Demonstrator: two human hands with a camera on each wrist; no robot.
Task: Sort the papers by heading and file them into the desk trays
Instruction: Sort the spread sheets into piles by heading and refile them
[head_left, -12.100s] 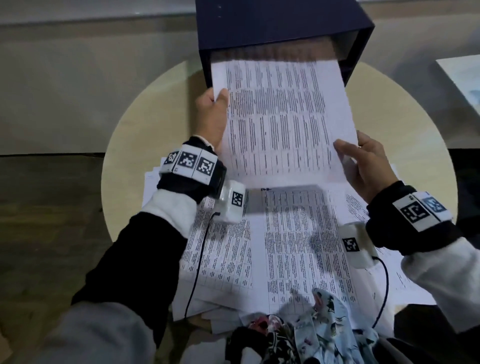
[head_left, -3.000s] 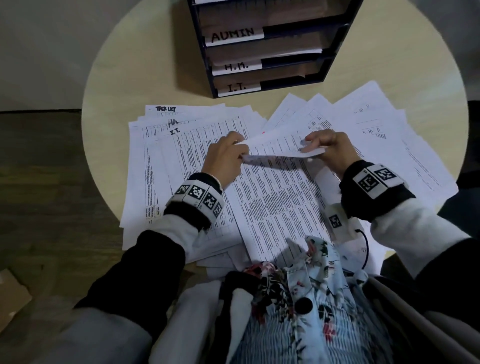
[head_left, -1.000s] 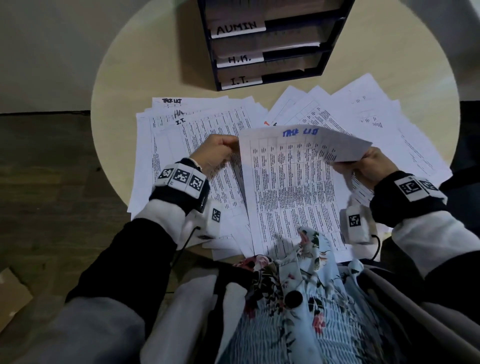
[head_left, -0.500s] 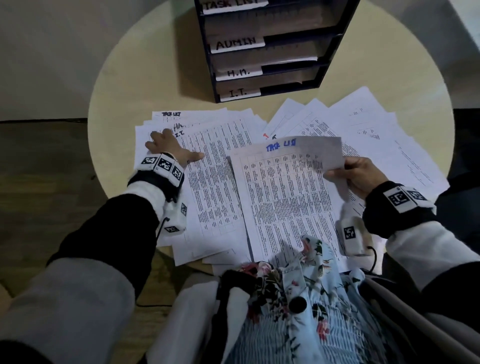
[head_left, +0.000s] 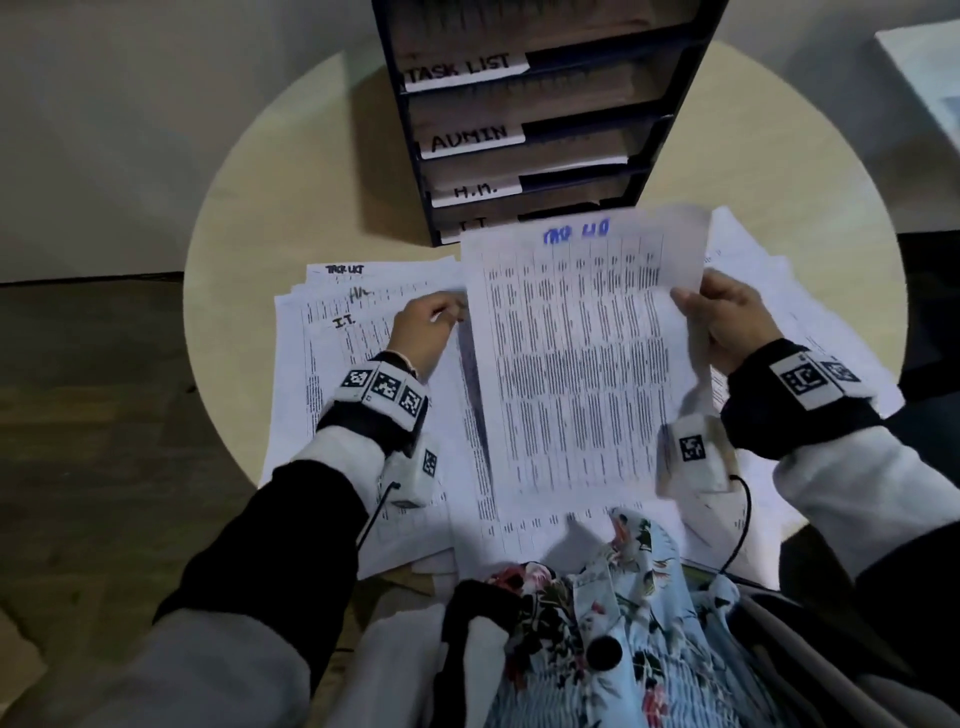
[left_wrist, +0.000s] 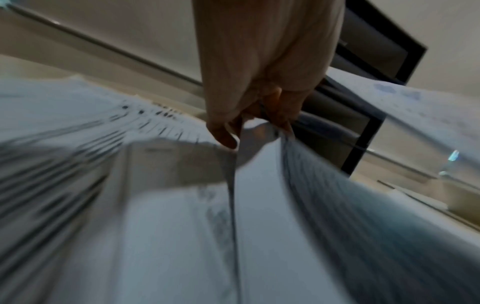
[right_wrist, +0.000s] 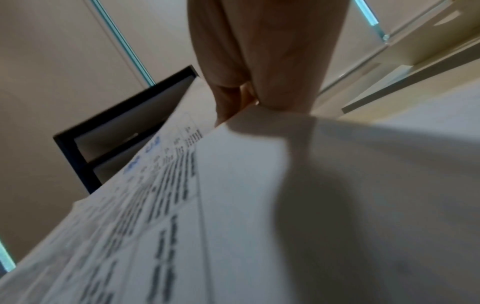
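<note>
White printed sheet with a blue handwritten heading (head_left: 576, 364), centre of the head frame, held off the round pale wooden table (head_left: 291, 171), its top edge overlapping the lowest tray front. Heading blurred; it looks like "TASK LIST" but is not fully legible.

Left to right: left hand (head_left: 423, 332), left of centre, fingers curled at the sheet's left edge. In the left wrist view, fingertips (left_wrist: 223, 137) pinch a paper edge, too blurred to say whether it is the held sheet or one from the fanned stack of white printed papers (head_left: 337, 353) beneath, whose headings read TASK LIST, H.M. and I.T. Right hand (head_left: 727, 319), right of centre, grips the sheet's right edge, thumb on top. More loose white sheets (head_left: 810, 322) spread at the right.

Risks, as judgement: a thin sheet held at two edges sags, so the leading edge may catch on a tray lip and crumple. A misread heading sends it to the wrong slot. If the left pinch holds a second page, two get filed together. A sleeve could sweep the fanned stack off the table edge.

Containers: dark blue stacked desk tray unit (head_left: 670, 156), top centre, with white labels TASK LIST, ADMIN, H.M. and a partly hidden bottom one. A thin edge of white paper shows in the H.M. slot; the other contents are too dark to tell.
</note>
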